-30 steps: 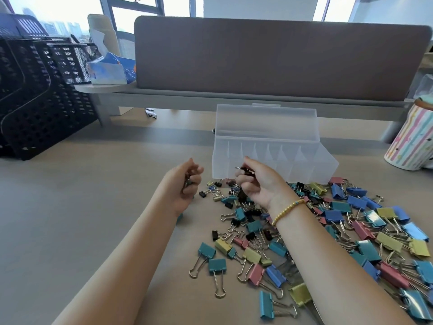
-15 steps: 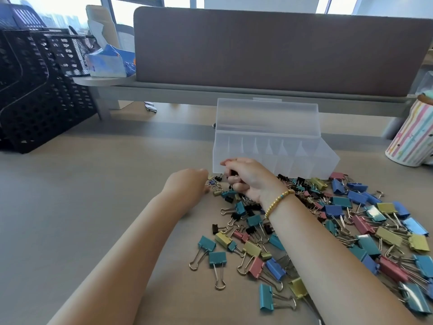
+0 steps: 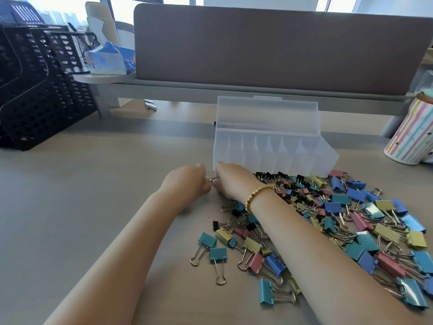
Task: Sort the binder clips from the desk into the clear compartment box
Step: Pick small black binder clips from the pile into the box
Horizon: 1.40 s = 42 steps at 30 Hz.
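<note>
In the head view, the left hand [image 3: 187, 181] and right hand [image 3: 230, 181] are brought together on the desk [image 3: 93, 207] just before the box's [image 3: 269, 146] near left corner, fingers curled, with a small metallic clip [image 3: 211, 179] seen between them; which hand pinches it cannot be told, nor whether the other holds anything. The step in hand is judged to be picking small clips from the pile's [image 3: 328, 219] far left edge. No clip can be made out in the box's compartments. Next, a lift over the low front wall and a release into 1 compartment is called for. The box is translucent, thin-walled plastic with a raised hinged lid; the clips are glossy folded metal in blue, teal, yellow, pink and black, with springy wire loops that tangle easily.
</note>
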{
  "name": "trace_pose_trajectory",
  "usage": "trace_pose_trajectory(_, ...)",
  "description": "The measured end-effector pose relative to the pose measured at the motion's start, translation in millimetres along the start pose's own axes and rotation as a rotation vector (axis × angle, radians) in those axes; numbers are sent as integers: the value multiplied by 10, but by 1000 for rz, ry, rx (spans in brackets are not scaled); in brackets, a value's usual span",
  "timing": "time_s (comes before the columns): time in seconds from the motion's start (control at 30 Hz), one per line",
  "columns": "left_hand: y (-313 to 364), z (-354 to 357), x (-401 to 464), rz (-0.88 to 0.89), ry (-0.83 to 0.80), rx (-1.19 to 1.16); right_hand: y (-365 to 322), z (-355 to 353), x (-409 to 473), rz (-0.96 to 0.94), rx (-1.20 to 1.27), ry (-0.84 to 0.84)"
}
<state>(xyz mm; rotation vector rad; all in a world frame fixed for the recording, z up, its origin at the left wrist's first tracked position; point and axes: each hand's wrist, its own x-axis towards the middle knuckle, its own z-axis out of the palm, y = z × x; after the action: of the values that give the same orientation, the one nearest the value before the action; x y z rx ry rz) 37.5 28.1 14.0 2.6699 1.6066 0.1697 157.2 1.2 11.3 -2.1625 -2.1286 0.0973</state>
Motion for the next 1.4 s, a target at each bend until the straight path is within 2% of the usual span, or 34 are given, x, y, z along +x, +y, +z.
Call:
trace_pose_trajectory(0.1, -29, -26, 7, -80, 68, -339, 23, -14, -15, 17, 52, 2)
trace_pose_trajectory(0.17, -20, -41, 18, -166, 40, -691, 59, -98, -48, 58, 241, -16)
trace_pose_trajectory(0.23, -6, -78, 20, -312, -6, -1285, 120, -221, -109, 83, 584, -44)
trace_pose_trajectory(0.3, -20, -121, 11, -400, -79, -1843, 216, -320, -197, 96, 1150, -124)
trace_pose_trajectory(0.37, -29, -134, -8, -400, -131, -2122, 321, -353, -272, 87, 1656, -235)
trace_pose_trajectory(0.43, -8, -129, -25, -379, -136, -2187, 383, -312, -313, 80, 1866, -274)
trace_pose_trajectory(0.53, 68, -113, -48, -376, -88, -2107, 399, -238, -312, 156, 2010, -221)
trace_pose_trajectory(0.6, 119, -110, -67, -321, -41, -1859, 404, -220, -295, 236, 2009, -145)
trace_pose_trajectory(0.63, 136, -107, -79, -266, -13, -1640, 412, -221, -292, 272, 1992, -122)
trace_pose_trajectory(0.73, 121, -62, -132, -30, 53, -707, 434, -242, -310, 300, 1797, -110)
trace_pose_trajectory(0.77, 124, -51, -157, 53, 33, -454, 433, -257, -332, 298, 1624, -96)
trace_pose_trajectory(0.83, 142, -50, -190, 112, -44, -174, 422, -306, -391, 284, 1153, -68)
trace_pose_trajectory(0.93, 166, -69, -199, 123, -97, -40, 389, -376, -438, 182, 603, -116)
trace_pose_trajectory(1.03, 165, -66, -183, 163, -77, 63, 309, -347, -418, 118, 346, -193)
trace_pose_trajectory(1.23, 164, -9, -154, 208, -63, 193, 172, -190, -362, 125, 52, -236)
trace_pose_trajectory(1.4, 151, 68, -127, 128, -83, 18, 156, -130, -316, 131, 28, -179)
